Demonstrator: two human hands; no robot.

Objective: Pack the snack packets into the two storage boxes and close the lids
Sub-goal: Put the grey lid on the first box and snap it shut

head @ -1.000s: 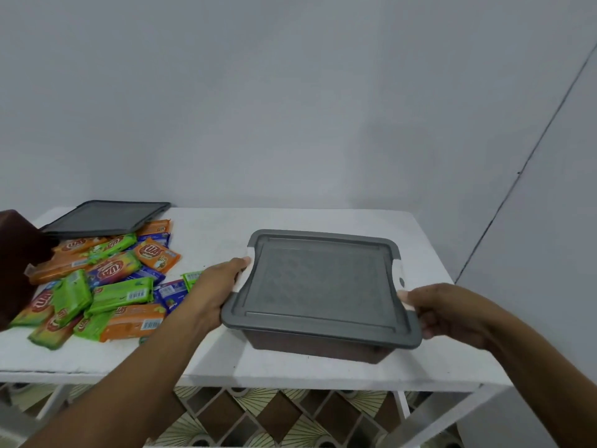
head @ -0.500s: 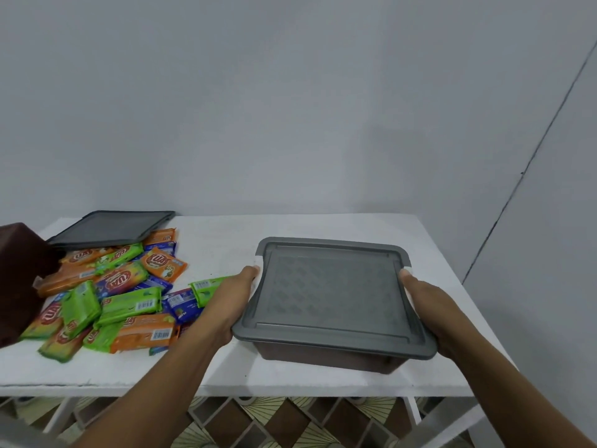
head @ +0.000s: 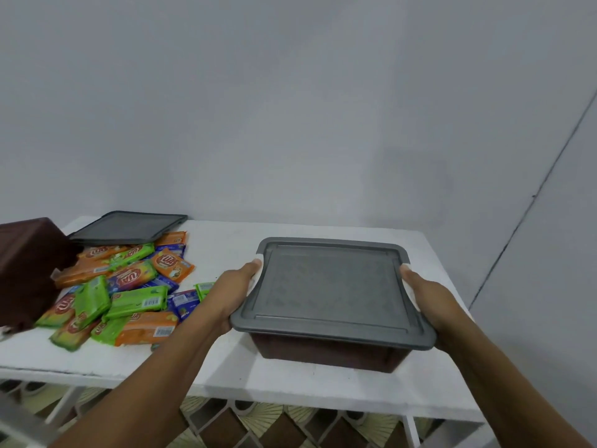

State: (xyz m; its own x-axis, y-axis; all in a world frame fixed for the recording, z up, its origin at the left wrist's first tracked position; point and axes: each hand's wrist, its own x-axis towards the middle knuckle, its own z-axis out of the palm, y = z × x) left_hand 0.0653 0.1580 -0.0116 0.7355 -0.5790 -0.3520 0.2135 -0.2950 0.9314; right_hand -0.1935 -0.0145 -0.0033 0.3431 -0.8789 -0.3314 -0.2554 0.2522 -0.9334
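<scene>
While left grip and right grip clasp its sides, the brown box wears a grey lid.

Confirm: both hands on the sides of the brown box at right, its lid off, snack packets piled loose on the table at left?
Wrong on the lid: the head view shows the grey lid sitting on the brown box, not off. Rest stands: left hand and right hand hold its sides, snack packets lie loose on the table at left.
</scene>
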